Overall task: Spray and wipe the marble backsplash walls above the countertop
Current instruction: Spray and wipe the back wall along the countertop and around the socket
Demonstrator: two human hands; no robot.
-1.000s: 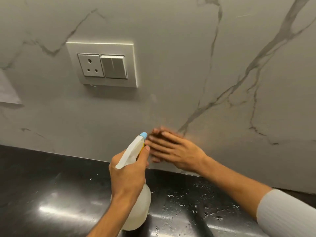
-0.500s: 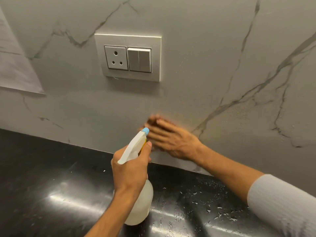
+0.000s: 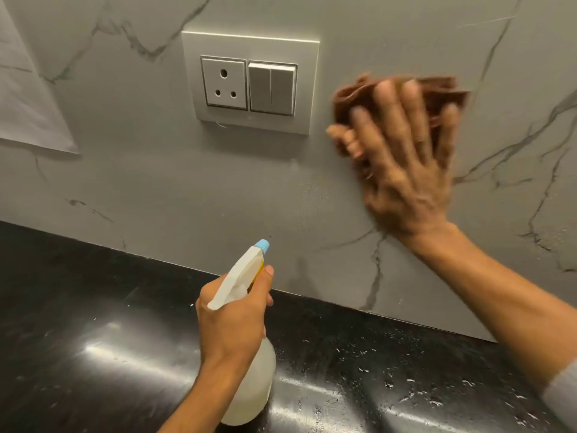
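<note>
Cloth (image 3: 349,95) under flat right hand (image 3: 406,182) on backsplash (image 3: 156,189), left hand (image 3: 231,323) in grip round spray bottle (image 3: 240,275)

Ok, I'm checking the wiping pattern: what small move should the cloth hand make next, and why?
Probably draw the right hand and its brown cloth down the marble backsplash. The cloth lies pressed flat just right of the socket-and-switch plate, so a downward stroke avoids it.
</note>
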